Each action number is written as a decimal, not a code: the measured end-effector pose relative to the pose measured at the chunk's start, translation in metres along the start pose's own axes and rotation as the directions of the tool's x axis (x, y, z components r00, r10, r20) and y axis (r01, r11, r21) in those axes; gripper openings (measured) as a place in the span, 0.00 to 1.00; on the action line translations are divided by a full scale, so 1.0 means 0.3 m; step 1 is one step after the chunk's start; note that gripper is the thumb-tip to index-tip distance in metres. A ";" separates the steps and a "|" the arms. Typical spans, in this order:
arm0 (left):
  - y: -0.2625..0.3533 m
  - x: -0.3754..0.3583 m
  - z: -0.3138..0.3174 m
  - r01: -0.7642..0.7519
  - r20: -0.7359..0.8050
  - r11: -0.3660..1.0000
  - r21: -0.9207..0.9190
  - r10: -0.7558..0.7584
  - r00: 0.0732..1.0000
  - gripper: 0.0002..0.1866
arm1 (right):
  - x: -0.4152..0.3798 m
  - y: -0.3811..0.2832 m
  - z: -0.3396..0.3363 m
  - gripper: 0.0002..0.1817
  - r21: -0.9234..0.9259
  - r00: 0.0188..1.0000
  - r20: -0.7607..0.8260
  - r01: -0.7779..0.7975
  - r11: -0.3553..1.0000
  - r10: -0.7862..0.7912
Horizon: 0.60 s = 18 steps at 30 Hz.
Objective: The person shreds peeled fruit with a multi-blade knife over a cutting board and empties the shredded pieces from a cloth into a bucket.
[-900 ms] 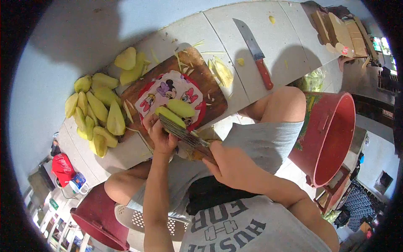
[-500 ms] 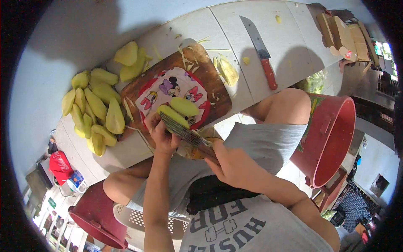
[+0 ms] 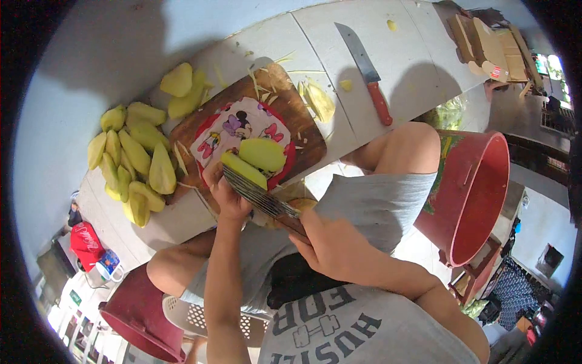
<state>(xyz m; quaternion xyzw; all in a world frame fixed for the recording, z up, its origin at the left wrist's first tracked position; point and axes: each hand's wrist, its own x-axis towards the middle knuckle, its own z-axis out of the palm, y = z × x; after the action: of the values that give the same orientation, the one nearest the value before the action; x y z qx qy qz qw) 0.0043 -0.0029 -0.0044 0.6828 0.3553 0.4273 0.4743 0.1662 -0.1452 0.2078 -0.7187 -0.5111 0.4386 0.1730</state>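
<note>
My right hand (image 3: 330,242) is closed round the wooden handle of a ridged blade tool (image 3: 260,195). The blade lies against a peeled green fruit (image 3: 244,169), which my left hand (image 3: 228,195) grips from the near side. Beside it, a second peeled piece (image 3: 262,154) rests on a cartoon-print cloth (image 3: 225,128) with a red edge. Under the cloth is a wooden cutting board (image 3: 308,118) with thin pale shreds on it. The fingertips of my left hand are partly hidden behind the blade and fruit.
Several peeled fruits (image 3: 138,151) are piled left of the board. A knife with a red handle (image 3: 379,103) lies on the tiled surface (image 3: 309,36), near peel scraps (image 3: 319,102). Red tubs (image 3: 476,194) (image 3: 139,312) stand on both sides. Cardboard boxes (image 3: 488,48) sit at the upper right.
The whole view has shifted slightly, with the scene a little further left. Both hands keep their holds, and the blade remains against the fruit.
</note>
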 end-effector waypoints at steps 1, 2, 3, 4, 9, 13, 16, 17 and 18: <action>0.024 0.015 -0.009 -0.155 0.038 0.977 0.148 0.151 0.988 0.23 | -0.001 0.010 0.010 0.15 0.019 1.000 -0.009 0.001 1.000 -0.001; 0.046 0.029 -0.013 -0.305 0.097 0.908 0.289 0.289 0.952 0.23 | 0.000 0.018 0.019 0.15 0.041 1.000 -0.014 0.002 0.999 -0.001; 0.042 0.029 -0.016 -0.303 0.096 0.908 0.289 0.287 0.953 0.23 | 0.006 0.021 0.023 0.15 0.040 1.000 -0.012 0.001 0.999 -0.001; 0.037 0.027 -0.018 -0.321 0.083 0.911 0.260 0.310 0.947 0.24 | 0.014 0.025 0.025 0.15 0.061 1.000 -0.018 -0.012 0.998 0.013; 0.034 0.001 -0.028 -0.306 0.068 0.924 0.229 0.298 0.952 0.22 | 0.153 0.155 0.163 0.17 0.019 0.987 -0.132 0.092 0.996 -0.089; 0.028 -0.003 -0.037 -0.322 0.105 0.913 0.252 0.305 0.946 0.23 | 0.135 0.133 0.159 0.17 -0.018 0.995 -0.094 0.021 1.000 -0.022; 0.039 0.026 -0.017 -0.338 0.084 0.912 0.232 0.328 0.941 0.24 | 0.069 0.060 0.062 0.17 0.025 0.997 -0.067 0.025 0.999 -0.023; 0.049 0.029 -0.017 -0.353 0.090 0.903 0.246 0.341 0.936 0.24 | 0.046 0.040 0.040 0.17 0.069 0.998 -0.048 0.039 0.997 -0.035; 0.040 0.023 -0.018 -0.351 0.086 0.903 0.246 0.341 0.936 0.24 | 0.029 0.026 0.025 0.17 0.066 0.998 -0.045 0.039 0.997 -0.036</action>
<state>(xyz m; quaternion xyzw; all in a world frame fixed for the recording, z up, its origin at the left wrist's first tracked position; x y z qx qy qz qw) 0.0029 0.0014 0.0097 0.7993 0.2711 0.4408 0.3055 0.1655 -0.1423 0.1943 -0.7122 -0.5057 0.4361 0.2164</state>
